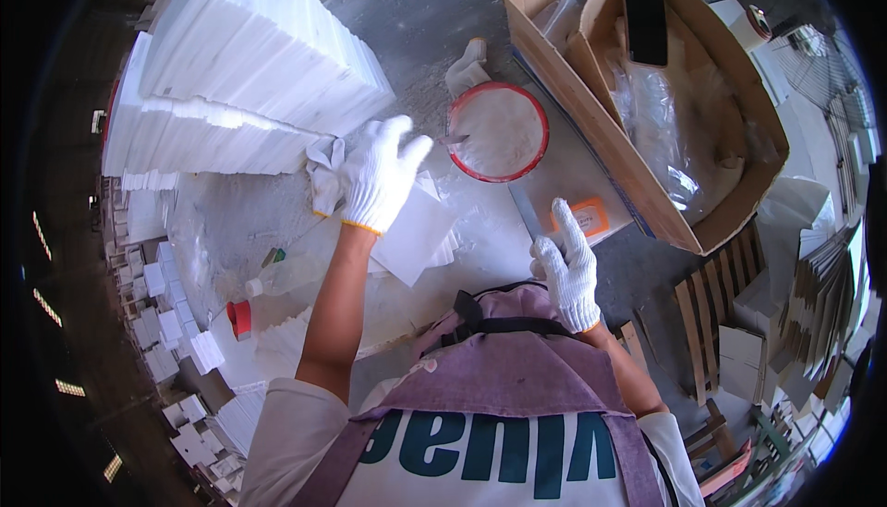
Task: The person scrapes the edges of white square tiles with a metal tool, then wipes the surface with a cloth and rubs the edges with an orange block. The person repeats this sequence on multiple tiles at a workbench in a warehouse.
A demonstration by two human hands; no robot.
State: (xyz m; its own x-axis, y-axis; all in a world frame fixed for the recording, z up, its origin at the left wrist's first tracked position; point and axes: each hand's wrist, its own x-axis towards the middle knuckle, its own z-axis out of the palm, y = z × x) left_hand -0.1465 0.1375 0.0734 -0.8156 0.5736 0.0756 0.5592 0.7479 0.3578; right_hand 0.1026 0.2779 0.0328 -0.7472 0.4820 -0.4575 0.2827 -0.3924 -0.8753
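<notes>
My left hand (379, 175), in a white knit glove, is spread flat with fingers apart on a white square tile (416, 230) that lies on the dusty work surface. A crumpled white cloth (323, 170) sits just to the left of that hand, touching it. My right hand (568, 271), also gloved, grips a flat metal scraper blade (525, 207) that points up toward a red-rimmed bowl (499, 131) of white paste. A small tool rests across the bowl's left rim.
A tall stack of white tiles (249, 64) stands at the left. A large open cardboard box (647, 91) with plastic bags and a dark phone lies at the right. A red-capped plastic bottle (268, 290) lies at lower left. Wooden slats (702, 322) stand at the right.
</notes>
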